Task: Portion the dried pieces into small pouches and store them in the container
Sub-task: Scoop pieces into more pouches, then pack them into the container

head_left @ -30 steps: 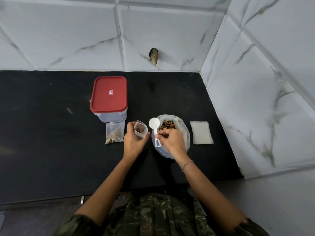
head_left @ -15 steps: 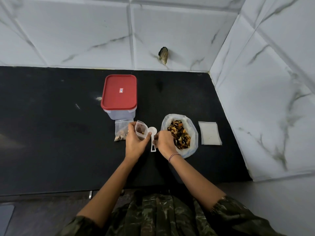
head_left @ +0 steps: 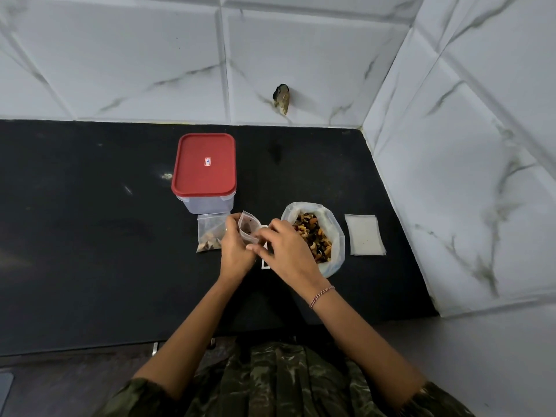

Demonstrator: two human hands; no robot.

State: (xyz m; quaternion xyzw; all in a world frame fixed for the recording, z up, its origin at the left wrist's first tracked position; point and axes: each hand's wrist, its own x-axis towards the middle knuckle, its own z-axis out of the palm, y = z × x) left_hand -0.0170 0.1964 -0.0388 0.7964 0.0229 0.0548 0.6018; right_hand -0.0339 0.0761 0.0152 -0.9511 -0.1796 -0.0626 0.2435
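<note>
My left hand (head_left: 234,251) grips a small clear pouch (head_left: 247,227), mouth open and facing up, with a few dark pieces inside. My right hand (head_left: 288,251) is curled over a white spoon (head_left: 264,264), whose bowl sits at the pouch's mouth; most of the spoon is hidden under the fingers. Just right of my hands, an open plastic bag (head_left: 334,227) holds mixed dried pieces (head_left: 314,239). A filled pouch (head_left: 208,233) lies flat to the left, in front of a clear container (head_left: 207,203) shut with a red lid (head_left: 204,164).
A stack of empty flat pouches (head_left: 364,234) lies right of the bag. The black counter (head_left: 90,236) runs far to the left. White tiled walls (head_left: 451,176) close the back and right side. A dark object (head_left: 282,97) sticks out of the back wall.
My right hand brought the spoon from the bag over to the pouch and now covers it. The camera view shifted, and the bag's contents show fully.
</note>
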